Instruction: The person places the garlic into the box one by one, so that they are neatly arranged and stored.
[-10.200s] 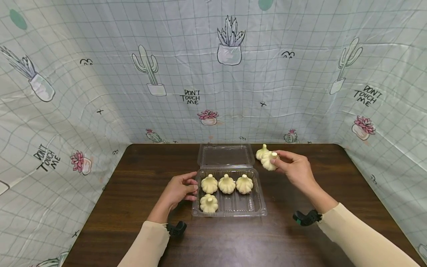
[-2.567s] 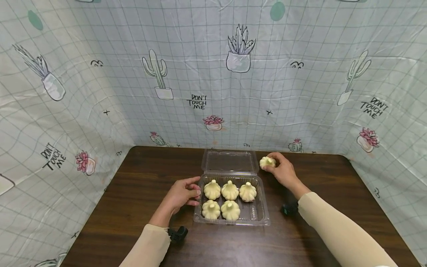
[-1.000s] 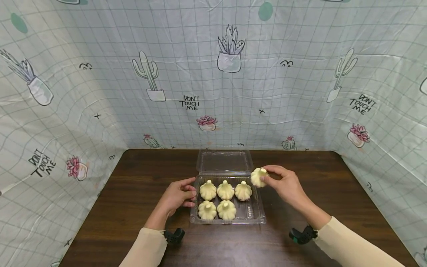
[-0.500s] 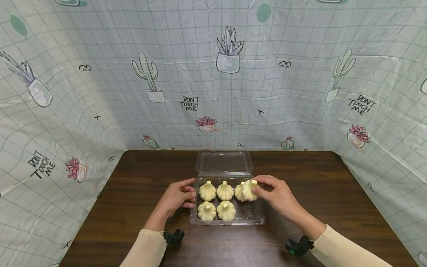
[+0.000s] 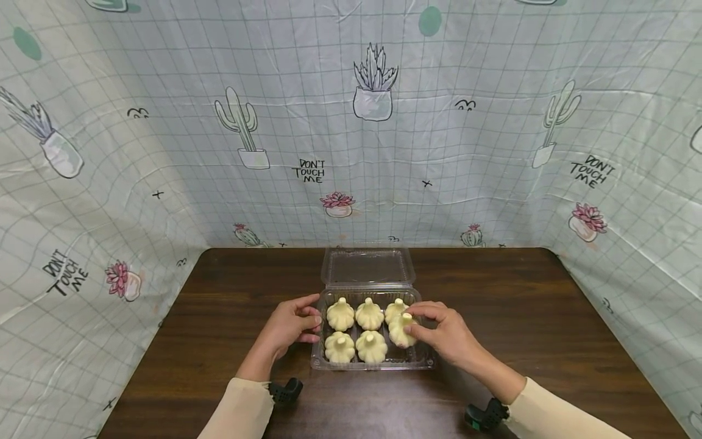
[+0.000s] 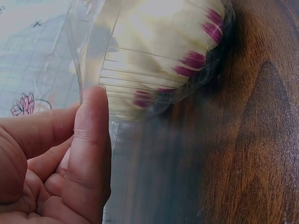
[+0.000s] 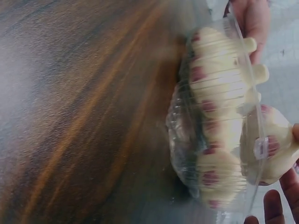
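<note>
My right hand (image 5: pixel 443 334) pinches a pale cream garlic bulb (image 5: pixel 401 332) by thumb and fingers, stem up. This bulb hangs at the front right of the clear plastic container (image 5: pixel 403 366), overlapping the back right bulb (image 5: pixel 395 308). In the right wrist view, the held bulb (image 7: pixel 268 144) shows purple marks and rises above the container rim. My left hand (image 5: pixel 292 326) touches the container's left side, and a fingertip (image 6: pixel 95 100) meets the clear wall in the left wrist view. Several garlic bulbs (image 5: pixel 371 347) sit upright in two rows inside.
The container's hinged lid (image 5: pixel 368 268) lies open toward the back of the dark wooden table (image 5: pixel 263 271). A patterned cloth (image 5: pixel 296 122) hangs behind and at both sides. Each wrist wears a black device (image 5: pixel 286 390).
Earlier, my right hand took the last bulb from the table behind right. It has since carried it left and forward, now lower over the container's front right. The left hand stays at the side.
</note>
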### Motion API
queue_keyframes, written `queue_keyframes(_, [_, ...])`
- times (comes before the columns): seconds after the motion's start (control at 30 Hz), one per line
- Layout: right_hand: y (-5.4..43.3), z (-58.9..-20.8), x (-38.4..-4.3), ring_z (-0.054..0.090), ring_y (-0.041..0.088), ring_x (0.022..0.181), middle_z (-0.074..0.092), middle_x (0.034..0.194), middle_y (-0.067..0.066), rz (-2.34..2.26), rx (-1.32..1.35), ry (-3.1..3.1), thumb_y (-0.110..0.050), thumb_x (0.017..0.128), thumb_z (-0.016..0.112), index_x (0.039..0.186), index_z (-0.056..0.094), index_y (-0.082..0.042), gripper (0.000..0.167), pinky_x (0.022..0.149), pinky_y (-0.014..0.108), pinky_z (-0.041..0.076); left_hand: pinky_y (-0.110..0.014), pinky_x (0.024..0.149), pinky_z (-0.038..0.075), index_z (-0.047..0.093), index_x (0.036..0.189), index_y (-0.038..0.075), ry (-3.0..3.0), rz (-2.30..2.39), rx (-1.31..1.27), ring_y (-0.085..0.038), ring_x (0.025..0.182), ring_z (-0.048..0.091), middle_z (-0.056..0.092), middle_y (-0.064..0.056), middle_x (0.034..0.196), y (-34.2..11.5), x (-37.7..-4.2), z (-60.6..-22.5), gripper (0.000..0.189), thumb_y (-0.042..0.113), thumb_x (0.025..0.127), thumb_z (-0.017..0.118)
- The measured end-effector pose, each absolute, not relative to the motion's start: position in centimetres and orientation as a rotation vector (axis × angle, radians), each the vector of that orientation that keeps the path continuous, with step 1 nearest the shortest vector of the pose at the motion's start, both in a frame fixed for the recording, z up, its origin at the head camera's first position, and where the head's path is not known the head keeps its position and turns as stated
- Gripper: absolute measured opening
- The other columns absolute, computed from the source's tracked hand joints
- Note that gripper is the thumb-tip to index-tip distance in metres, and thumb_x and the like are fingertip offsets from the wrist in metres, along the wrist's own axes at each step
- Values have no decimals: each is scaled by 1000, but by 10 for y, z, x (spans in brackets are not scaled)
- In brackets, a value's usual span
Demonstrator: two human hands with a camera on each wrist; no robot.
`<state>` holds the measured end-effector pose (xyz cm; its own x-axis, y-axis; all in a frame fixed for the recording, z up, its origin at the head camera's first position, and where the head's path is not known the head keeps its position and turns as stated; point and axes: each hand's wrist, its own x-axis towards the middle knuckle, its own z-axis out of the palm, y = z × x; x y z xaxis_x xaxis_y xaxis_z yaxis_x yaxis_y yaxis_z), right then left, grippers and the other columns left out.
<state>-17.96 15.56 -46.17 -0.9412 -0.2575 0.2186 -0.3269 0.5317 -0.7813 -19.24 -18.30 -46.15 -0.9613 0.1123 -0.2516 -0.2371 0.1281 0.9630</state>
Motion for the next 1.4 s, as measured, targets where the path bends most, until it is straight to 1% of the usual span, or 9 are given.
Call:
queue_keyframes(0.3, [156,-469,-179,63,26,114,74,121,5,1331,510,-2743,-18,89,86,112,83,-15,24,95,45,57,-31,66,66,49,157,4,2135,1913,-125,-20,82,66,63,-16,110,-184,-195,-458,60,-8,100,65])
queue_keyframes(0.4, [156,-471,-179,63,26,113,74,119,4,1295,533,-2751,-18,88,87,111,84,-15,23,93,43,57,-32,67,67,50,157,4,2139,1903,-131,-20,83,67,63,-17,111,-183,-193,-458,60,-7,100,65])
queue_keyframes(0.57, [157,-475,-180,61,22,111,73,113,-1,1241,566,-2779,-21,88,87,108,84,-18,21,91,40,57,-33,67,67,50,157,5,2147,1898,-141,-21,83,67,63,-16,111,-183,-191,-459,60,-7,100,65])
queue_keyframes(0.83, [159,-480,-180,56,16,109,69,110,-7,1232,610,-2779,-23,86,89,106,84,-20,21,91,35,54,-35,67,67,50,157,4,2152,1906,-124,-21,82,67,63,-15,109,-184,-190,-463,61,-7,100,66])
queue_keyframes(1.03, [159,-486,-178,52,11,107,67,109,-9,1219,665,-2751,-19,86,89,106,83,-23,21,87,30,53,-34,67,67,50,157,4,2150,1906,-124,-21,83,67,63,-16,109,-183,-189,-464,60,-6,100,66])
queue_keyframes(1.13, [160,-487,-177,51,9,107,66,109,-9,1197,680,-2738,-17,84,90,105,82,-24,23,87,29,52,-34,68,67,49,157,3,2152,1908,-104,-21,83,67,63,-17,110,-183,-188,-465,60,-6,100,66])
queue_keyframes(1.3, [167,-484,-177,54,12,110,66,114,-6,1237,731,-2749,-23,87,89,110,81,-23,25,92,33,53,-33,66,67,49,157,2,2156,1917,-98,-21,82,67,63,-16,109,-181,-186,-465,60,-6,100,66])
queue_keyframes(1.37, [172,-482,-178,55,14,111,67,118,-3,1296,735,-2774,-28,90,86,115,80,-21,27,92,33,53,-33,66,67,49,157,2,2160,1913,-98,-20,82,67,63,-15,108,-180,-186,-466,60,-6,100,66])
queue_keyframes(1.4, [174,-480,-179,58,15,109,69,121,0,1350,721,-2786,-29,92,85,118,79,-20,29,90,33,54,-33,66,67,48,157,2,2161,1908,-96,-20,82,66,63,-15,108,-180,-185,-466,60,-6,100,65])
